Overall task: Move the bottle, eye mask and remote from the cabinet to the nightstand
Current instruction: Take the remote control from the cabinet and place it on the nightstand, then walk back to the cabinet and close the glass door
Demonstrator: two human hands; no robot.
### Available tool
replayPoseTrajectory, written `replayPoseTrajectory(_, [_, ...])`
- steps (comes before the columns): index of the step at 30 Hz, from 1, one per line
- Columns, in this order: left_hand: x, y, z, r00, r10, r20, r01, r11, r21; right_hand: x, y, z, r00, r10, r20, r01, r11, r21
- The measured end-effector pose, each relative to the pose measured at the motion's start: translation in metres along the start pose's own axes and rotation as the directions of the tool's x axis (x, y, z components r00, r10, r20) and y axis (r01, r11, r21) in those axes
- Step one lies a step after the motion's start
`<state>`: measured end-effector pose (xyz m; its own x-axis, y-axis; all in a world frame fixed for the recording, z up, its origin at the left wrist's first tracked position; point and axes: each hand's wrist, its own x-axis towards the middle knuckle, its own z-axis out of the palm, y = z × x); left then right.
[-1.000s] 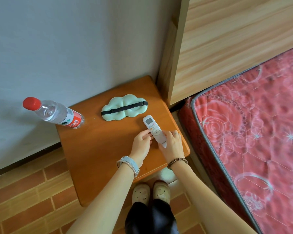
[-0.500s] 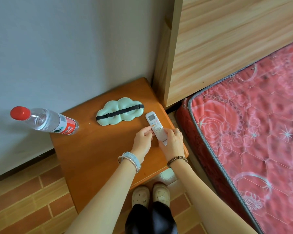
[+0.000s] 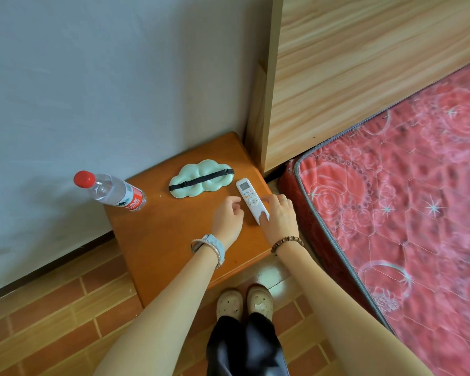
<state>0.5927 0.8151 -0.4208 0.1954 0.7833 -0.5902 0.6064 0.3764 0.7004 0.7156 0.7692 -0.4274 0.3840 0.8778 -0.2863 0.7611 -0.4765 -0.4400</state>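
Note:
A white remote [image 3: 248,195] lies flat on the orange wooden nightstand [image 3: 160,240], near its right edge. My right hand [image 3: 280,217] rests on the remote's near end, thumb over it and fingers along its right side. My left hand [image 3: 227,215] hovers just left of the remote with loosely curled fingers, a small gap between them and the remote. A mint-green cloud-shaped eye mask [image 3: 201,179] with a black strap lies behind the remote. A clear bottle [image 3: 118,192] with a red cap and a red label stands at the nightstand's back left corner.
A grey wall runs behind the nightstand. A light wooden headboard [image 3: 364,63] and a red patterned mattress [image 3: 404,199] close off the right side. The floor is brown brick tile [image 3: 52,321]. My feet in beige shoes [image 3: 244,302] stand at the nightstand's front edge.
My left hand's fingers have come off the remote's left side. My right hand stays on the remote, which has not moved on the nightstand. The view has shifted.

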Motion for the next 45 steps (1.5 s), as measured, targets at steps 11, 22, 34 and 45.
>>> replayPoseTrajectory(11, [-0.119, 0.037, -0.071, 0.955, 0.285, -0.085, -0.213, 0.855, 0.474, -0.082, -0.039, -0.105, 0.994, -0.088, -0.072, 0.082, 0.993, -0.088])
replayPoseTrajectory(22, [-0.22, 0.032, -0.111, 0.896, 0.417, -0.152, -0.192, 0.673, 0.714, -0.16, -0.05, -0.173, 0.974, -0.225, -0.034, 0.217, 0.963, -0.16])
replayPoseTrajectory(34, [-0.226, 0.059, -0.138, 0.834, 0.546, -0.078, -0.336, 0.615, 0.713, -0.195, -0.057, -0.209, 0.991, -0.08, -0.11, 0.063, 0.986, -0.152])
replayPoseTrajectory(45, [-0.213, 0.119, -0.152, 0.64, 0.711, 0.291, -0.638, 0.28, 0.718, -0.266, -0.062, -0.219, 0.911, 0.262, -0.318, -0.281, 0.96, -0.015])
